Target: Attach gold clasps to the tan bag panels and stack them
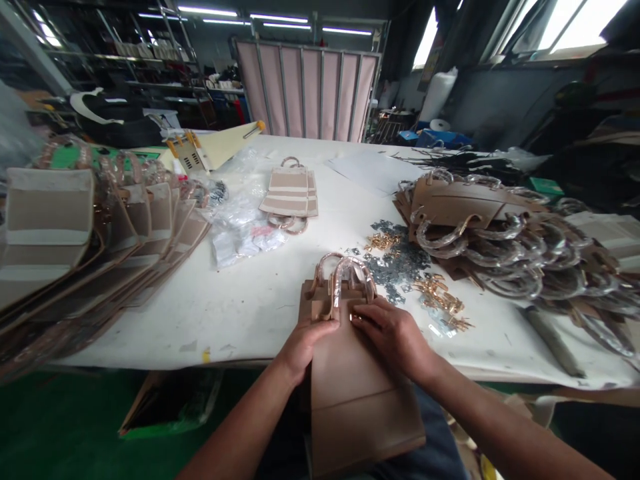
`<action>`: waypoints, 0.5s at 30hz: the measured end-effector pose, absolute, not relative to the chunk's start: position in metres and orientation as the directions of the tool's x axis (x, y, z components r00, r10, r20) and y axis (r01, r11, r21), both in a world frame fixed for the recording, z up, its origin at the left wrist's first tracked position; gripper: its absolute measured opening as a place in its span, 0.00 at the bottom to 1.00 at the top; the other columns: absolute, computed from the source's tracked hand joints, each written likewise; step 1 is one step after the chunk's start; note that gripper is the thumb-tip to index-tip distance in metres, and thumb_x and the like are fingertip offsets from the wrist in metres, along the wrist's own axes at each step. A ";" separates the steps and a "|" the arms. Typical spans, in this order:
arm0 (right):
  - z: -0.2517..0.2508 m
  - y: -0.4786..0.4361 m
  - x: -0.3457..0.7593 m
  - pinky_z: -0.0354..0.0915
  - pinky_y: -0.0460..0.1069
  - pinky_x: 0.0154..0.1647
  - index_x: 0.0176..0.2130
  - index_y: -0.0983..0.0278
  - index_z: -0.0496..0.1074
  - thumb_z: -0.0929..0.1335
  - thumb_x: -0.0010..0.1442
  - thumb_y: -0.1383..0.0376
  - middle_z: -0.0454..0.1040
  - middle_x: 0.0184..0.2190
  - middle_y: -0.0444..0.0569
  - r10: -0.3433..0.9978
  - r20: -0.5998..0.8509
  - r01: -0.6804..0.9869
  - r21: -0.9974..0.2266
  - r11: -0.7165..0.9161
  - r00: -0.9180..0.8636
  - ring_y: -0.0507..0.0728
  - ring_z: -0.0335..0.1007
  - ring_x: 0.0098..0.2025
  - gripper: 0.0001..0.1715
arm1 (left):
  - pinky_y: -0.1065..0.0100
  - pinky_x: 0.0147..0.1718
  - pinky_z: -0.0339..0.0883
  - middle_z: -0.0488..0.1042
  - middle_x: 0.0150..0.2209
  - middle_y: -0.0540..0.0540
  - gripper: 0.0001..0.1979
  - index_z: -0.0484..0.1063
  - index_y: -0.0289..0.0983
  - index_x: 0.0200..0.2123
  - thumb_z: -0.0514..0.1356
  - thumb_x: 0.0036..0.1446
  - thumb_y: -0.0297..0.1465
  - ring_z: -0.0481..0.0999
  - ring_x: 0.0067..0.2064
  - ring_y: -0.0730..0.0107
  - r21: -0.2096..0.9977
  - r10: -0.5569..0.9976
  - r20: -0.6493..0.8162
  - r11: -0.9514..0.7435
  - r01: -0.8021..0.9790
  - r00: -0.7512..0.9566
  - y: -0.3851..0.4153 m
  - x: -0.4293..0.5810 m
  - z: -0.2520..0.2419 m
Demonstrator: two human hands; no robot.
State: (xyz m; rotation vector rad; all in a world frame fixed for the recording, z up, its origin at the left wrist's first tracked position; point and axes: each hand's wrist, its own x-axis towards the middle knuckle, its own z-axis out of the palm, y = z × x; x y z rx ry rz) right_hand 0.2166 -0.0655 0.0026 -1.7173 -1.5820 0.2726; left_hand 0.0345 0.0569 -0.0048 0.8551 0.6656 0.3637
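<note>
A brown handbag [357, 373] lies over the table's front edge, its lower part hanging toward my lap. Two plastic-wrapped handles [345, 277] arch up at its far end. My left hand [301, 350] grips the bag's left side, thumb on top and the other fingers hidden underneath. With its fingertips, my right hand [397, 333] pinches a small gold metal fitting [357, 318] against the bag near the handle base. Just beyond that hand are gold metal pieces [443, 297] and a spread of flat grey metal plates [395, 267].
Plastic-wrapped handles top a heap of brown bag pieces [475, 220] on the right. Beige-and-brown panels [50, 220] are stacked at left. A striped bag [290, 192] lies mid-table beside clear plastic bags [245, 233]. A dark bar [553, 340] rests near the front right edge.
</note>
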 end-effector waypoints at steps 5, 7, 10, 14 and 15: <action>0.016 -0.067 0.211 0.66 0.47 0.40 0.37 0.60 0.77 0.71 0.69 0.67 0.78 0.37 0.47 0.938 0.265 0.852 -0.521 -0.055 0.223 0.56 0.75 0.38 0.06 | 0.59 0.44 0.77 0.85 0.39 0.38 0.24 0.84 0.33 0.45 0.77 0.46 0.39 0.85 0.41 0.47 0.795 0.557 -0.400 0.606 -0.027 0.728 0.053 0.037 -0.001; 0.017 -0.063 0.209 0.65 0.47 0.38 0.35 0.60 0.76 0.72 0.68 0.67 0.78 0.37 0.46 0.938 0.235 0.875 -0.469 -0.122 0.256 0.56 0.75 0.37 0.07 | 0.59 0.43 0.78 0.85 0.39 0.37 0.24 0.84 0.33 0.45 0.78 0.45 0.39 0.85 0.41 0.46 0.804 0.568 -0.403 0.594 -0.019 0.718 0.053 0.039 -0.002; 0.015 -0.059 0.207 0.65 0.47 0.38 0.37 0.60 0.76 0.72 0.68 0.66 0.80 0.38 0.46 0.922 0.211 0.857 -0.478 -0.193 0.325 0.57 0.77 0.39 0.04 | 0.57 0.43 0.78 0.86 0.40 0.38 0.27 0.83 0.34 0.48 0.78 0.45 0.39 0.85 0.42 0.45 0.824 0.589 -0.401 0.567 -0.005 0.701 0.053 0.042 -0.004; 0.011 -0.075 0.208 0.69 0.47 0.44 0.48 0.58 0.78 0.72 0.69 0.66 0.80 0.44 0.47 0.902 0.289 0.792 -0.604 -0.090 0.322 0.57 0.78 0.43 0.08 | 0.55 0.45 0.78 0.85 0.43 0.40 0.31 0.80 0.36 0.54 0.77 0.47 0.41 0.85 0.46 0.44 0.859 0.610 -0.385 0.512 0.027 0.692 0.051 0.044 0.000; 0.010 -0.085 0.212 0.70 0.48 0.44 0.53 0.57 0.77 0.72 0.69 0.65 0.79 0.45 0.47 0.887 0.329 0.773 -0.633 -0.049 0.325 0.57 0.78 0.43 0.12 | 0.54 0.46 0.78 0.85 0.44 0.39 0.32 0.79 0.36 0.54 0.77 0.47 0.42 0.85 0.46 0.43 0.869 0.615 -0.384 0.492 0.046 0.689 0.050 0.045 0.002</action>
